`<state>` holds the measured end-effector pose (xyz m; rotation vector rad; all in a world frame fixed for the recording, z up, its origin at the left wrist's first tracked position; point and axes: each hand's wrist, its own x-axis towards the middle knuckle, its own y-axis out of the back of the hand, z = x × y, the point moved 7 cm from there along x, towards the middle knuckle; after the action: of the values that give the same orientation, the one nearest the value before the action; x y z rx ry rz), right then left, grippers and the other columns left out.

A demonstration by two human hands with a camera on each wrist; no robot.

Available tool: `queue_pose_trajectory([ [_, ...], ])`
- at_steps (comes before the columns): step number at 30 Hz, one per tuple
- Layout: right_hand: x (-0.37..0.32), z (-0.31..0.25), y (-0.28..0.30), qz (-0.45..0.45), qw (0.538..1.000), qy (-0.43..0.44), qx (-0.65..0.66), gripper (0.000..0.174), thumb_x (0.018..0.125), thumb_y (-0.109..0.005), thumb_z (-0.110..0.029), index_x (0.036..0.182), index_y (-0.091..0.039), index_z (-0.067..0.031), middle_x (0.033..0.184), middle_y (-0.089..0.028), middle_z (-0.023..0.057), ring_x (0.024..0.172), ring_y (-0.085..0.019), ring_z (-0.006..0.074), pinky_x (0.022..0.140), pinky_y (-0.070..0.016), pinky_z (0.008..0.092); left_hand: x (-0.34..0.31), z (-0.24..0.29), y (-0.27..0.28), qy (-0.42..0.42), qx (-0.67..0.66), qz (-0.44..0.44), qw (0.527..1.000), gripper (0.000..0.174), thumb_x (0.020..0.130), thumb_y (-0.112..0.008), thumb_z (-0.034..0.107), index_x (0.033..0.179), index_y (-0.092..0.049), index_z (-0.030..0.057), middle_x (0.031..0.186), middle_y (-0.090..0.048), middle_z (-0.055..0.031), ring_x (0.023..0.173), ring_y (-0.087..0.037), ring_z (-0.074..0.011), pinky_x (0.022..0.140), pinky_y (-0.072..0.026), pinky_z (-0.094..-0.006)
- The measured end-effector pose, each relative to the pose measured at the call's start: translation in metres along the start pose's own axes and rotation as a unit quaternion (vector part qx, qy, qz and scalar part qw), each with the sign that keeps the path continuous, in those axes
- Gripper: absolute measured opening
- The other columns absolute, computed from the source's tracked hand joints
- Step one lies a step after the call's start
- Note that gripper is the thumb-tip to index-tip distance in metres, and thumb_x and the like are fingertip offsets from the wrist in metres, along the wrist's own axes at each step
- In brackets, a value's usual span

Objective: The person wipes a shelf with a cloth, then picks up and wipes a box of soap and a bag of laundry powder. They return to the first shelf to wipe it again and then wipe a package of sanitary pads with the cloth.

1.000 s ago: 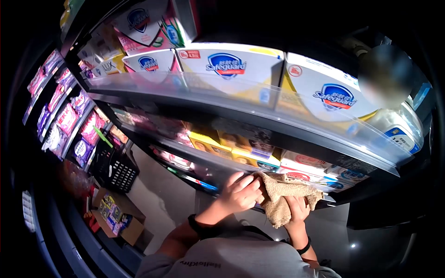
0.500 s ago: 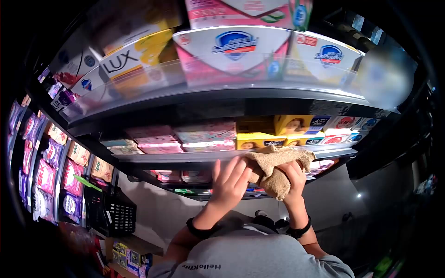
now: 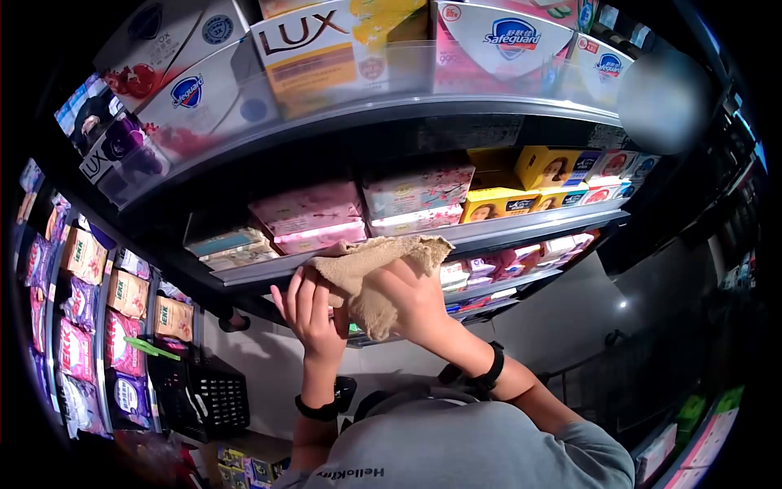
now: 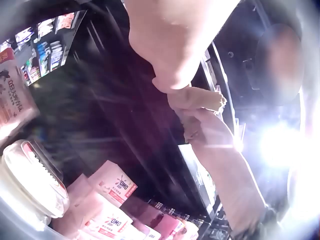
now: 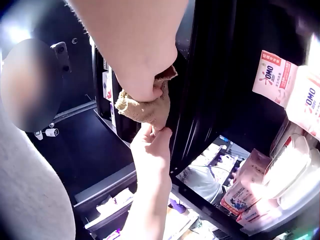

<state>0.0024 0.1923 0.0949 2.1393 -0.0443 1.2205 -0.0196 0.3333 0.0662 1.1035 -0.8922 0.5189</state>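
A tan terry cloth (image 3: 358,273) hangs in folds between my two hands along the front edge of the middle shelf (image 3: 285,266). My right hand (image 3: 414,306) grips the bunched cloth, part of which drapes over its fingers. To its left, my left hand (image 3: 314,314) has its fingers pointing up toward the shelf edge. In the right wrist view, the left hand's fingertips and thumb (image 5: 152,142) pinch the lower end of the cloth (image 5: 150,112). The left wrist view shows the cloth (image 4: 200,99) between both hands, and much of the left hand's grip is hidden there.
Pink boxes (image 3: 314,212) and yellow boxes (image 3: 497,204) line the middle shelf. Above, large LUX (image 3: 314,49) and Safeguard (image 3: 509,49) boxes stand behind a clear lip. A black basket (image 3: 220,403) is at the lower left, near shelves of bagged goods (image 3: 77,350).
Both hands and the cloth have moved left along the shelf edge, from before the yellow boxes to the pink ones. The head view has turned left. The left hand's spread fingers have drawn closer together.
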Motion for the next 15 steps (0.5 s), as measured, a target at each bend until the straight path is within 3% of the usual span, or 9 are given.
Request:
queue_pose_trajectory([
  [4,-0.003,0.003,-0.003,-0.019,0.999,-0.01,0.027,0.035,0.057,-0.07,-0.015,0.089,-0.058,-0.0061,0.087,-0.056,0.0101,0.084,-0.054,0.0323,0.072,-0.0424,0.04,0.0,-0.001,-0.003,0.006,-0.036,0.035,0.999,0.043,0.079,-0.049,0.03,0.105,-0.058,-0.003,0.107,-0.056,-0.0143,0.108,-0.049,-0.0322,0.103,-0.0181,-0.051],
  [6,-0.004,0.004,-0.002,-0.027,0.999,-0.011,0.032,0.04,0.06,-0.066,-0.012,0.098,-0.056,-0.0087,0.097,-0.055,0.0071,0.091,-0.054,0.0279,0.075,-0.0342,0.0434,0.006,0.009,-0.008,0.032,-0.027,0.056,0.998,0.037,0.078,-0.053,0.031,0.098,-0.061,0.0002,0.104,-0.055,-0.0127,0.107,-0.05,-0.0318,0.101,-0.0216,-0.0518],
  [9,-0.006,0.011,0.001,-0.03,0.998,-0.025,0.04,0.038,0.061,-0.065,-0.014,0.097,-0.057,-0.0087,0.096,-0.056,0.0072,0.093,-0.054,0.0262,0.076,-0.0331,0.0423,0.011,0.031,-0.019,0.017,-0.083,0.069,0.994,0.034,0.077,-0.056,0.029,0.094,-0.06,-0.0008,0.1,-0.054,-0.0162,0.103,-0.05,-0.0343,0.099,-0.0236,-0.052],
  [15,-0.009,0.017,0.022,0.001,1.0,-0.025,0.014,0.033,0.064,-0.063,-0.015,0.095,-0.057,-0.0082,0.095,-0.056,0.0072,0.092,-0.054,0.0263,0.077,-0.0335,0.0422,0.019,0.058,-0.021,-0.014,-0.058,0.02,0.998,0.033,0.076,-0.056,0.027,0.095,-0.06,0.0,0.099,-0.053,-0.0154,0.106,-0.048,-0.0341,0.1,-0.0215,-0.0543],
])
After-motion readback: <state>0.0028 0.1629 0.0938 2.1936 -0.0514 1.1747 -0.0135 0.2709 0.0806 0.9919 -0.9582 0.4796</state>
